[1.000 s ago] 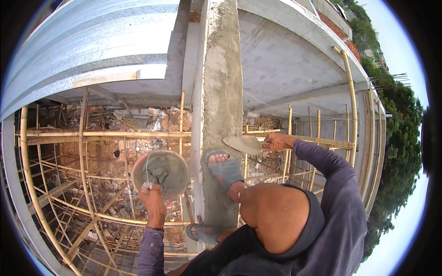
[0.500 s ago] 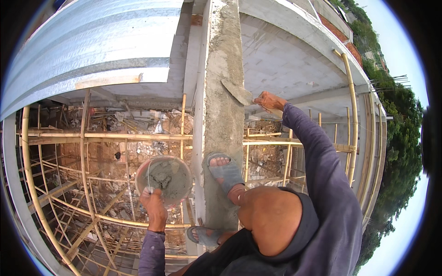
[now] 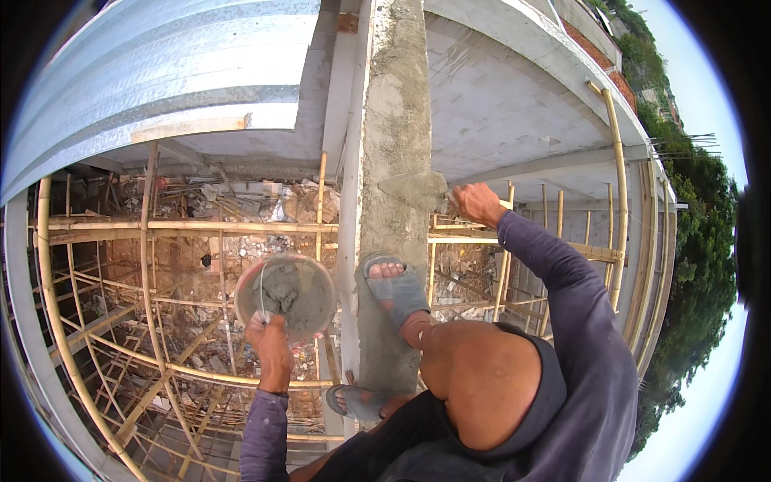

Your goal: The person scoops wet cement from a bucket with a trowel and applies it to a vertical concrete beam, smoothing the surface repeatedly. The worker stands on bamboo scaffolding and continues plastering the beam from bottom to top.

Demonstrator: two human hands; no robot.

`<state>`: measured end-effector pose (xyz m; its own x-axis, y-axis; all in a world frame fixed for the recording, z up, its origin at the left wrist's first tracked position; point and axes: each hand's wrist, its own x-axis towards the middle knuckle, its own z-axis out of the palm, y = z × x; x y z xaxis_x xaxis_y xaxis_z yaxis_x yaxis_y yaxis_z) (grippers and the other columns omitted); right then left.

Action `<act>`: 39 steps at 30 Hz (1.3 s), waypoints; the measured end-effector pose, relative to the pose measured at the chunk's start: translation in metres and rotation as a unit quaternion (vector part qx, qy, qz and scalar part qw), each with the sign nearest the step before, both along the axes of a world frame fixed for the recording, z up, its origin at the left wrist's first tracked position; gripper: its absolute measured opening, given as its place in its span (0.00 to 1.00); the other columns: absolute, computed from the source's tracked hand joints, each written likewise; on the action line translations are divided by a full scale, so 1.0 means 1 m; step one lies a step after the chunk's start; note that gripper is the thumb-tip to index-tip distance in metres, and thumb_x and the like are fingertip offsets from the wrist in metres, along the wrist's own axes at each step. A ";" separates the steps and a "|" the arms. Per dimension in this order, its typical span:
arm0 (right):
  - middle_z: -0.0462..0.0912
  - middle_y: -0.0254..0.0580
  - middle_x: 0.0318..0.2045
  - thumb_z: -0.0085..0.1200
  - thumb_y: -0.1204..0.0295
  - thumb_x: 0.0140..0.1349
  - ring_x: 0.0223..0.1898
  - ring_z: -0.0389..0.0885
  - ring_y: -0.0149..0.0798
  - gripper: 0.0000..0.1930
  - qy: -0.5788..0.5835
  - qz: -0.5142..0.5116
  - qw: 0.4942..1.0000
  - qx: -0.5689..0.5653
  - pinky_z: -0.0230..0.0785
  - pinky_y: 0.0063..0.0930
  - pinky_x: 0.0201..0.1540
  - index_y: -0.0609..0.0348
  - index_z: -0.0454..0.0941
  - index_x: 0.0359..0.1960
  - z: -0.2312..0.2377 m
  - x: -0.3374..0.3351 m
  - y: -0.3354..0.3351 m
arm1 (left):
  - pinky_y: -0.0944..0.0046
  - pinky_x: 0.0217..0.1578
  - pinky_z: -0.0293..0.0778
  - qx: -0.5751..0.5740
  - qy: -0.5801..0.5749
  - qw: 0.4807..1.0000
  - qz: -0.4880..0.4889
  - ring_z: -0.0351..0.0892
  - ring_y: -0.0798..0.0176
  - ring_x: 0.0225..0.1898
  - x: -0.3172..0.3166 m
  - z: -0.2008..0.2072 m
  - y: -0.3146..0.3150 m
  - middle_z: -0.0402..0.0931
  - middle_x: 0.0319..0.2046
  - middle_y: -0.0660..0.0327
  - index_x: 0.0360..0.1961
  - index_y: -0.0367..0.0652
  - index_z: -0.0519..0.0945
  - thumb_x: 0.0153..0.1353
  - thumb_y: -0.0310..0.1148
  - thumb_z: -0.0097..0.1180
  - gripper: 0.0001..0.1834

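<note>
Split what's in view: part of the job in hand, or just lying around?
In use:
bucket of grey mix, held by its handle in the left hand
trowel in the right hand, blade over the beam
beam, its top coated grey

Just around:
bamboo poles
corrugated metal sheet
rubble below

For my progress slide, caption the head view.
Left hand holds a bucket of grey mortar beside a narrow concrete ledge, while the right hand holds a trowel over it.
</note>
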<state>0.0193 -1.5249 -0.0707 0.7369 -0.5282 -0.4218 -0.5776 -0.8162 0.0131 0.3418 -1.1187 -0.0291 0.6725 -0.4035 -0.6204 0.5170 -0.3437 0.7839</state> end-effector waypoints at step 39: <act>0.78 0.60 0.21 0.52 0.52 0.63 0.25 0.78 0.55 0.26 -0.067 -0.275 0.947 0.154 0.71 0.52 0.34 0.71 0.78 0.31 0.065 0.045 0.026 | 0.70 0.17 0.56 0.005 -0.004 1.000 0.021 0.62 0.75 0.16 0.021 0.040 0.003 0.66 0.17 0.70 0.21 0.42 0.71 0.50 0.21 0.53 0.06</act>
<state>0.0647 -1.4986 -0.0054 0.4449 -0.7144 -0.5400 -0.8954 -0.3453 -0.2810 0.3626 -1.1159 0.0112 0.6939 -0.3676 -0.6191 0.5252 -0.3298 0.7845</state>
